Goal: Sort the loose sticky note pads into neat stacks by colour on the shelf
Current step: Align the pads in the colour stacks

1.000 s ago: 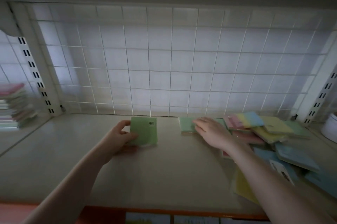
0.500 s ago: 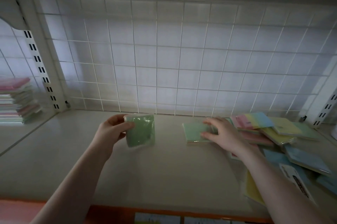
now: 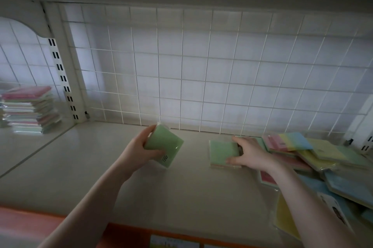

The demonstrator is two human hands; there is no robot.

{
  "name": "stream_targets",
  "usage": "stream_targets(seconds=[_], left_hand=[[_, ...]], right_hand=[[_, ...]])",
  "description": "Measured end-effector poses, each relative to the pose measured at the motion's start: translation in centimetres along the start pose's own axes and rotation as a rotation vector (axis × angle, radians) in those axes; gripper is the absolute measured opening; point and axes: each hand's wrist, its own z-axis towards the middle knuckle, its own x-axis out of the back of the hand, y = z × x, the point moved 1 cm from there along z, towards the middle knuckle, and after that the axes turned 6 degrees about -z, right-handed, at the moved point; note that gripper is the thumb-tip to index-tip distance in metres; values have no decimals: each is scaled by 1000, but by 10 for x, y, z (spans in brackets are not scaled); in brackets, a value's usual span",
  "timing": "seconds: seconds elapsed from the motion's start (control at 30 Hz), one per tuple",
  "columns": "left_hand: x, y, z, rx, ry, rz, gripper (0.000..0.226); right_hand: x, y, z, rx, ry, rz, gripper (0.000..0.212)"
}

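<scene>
The left hand (image 3: 139,152) has lifted its green pad (image 3: 164,145) off the shelf (image 3: 80,167), fingers clamped round it, tilted. At 3 o'clock, the right hand (image 3: 250,153) now grips the green stack (image 3: 223,152); stacking looks imminent.

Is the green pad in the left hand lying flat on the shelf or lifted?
Lifted and tilted: the left hand grips the green pad above the shelf.

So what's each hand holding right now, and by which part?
Left hand grips a green pad by its left edge. Right hand pinches another green pad by its right edge, on the shelf.
</scene>
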Motion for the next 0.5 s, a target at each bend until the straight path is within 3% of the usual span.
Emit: stream_targets(seconds=[0.13,0.3,0.5], left_hand=[[1,1,-2,22,8,28,70],[1,2,-6,37,54,-15,47],[6,16,-14,86,200,-359,27]], right_hand=[[5,-5,-10,33,123,11,76],[8,-12,-25,93,215,244,49],[18,-24,-27,86,257,339,35]])
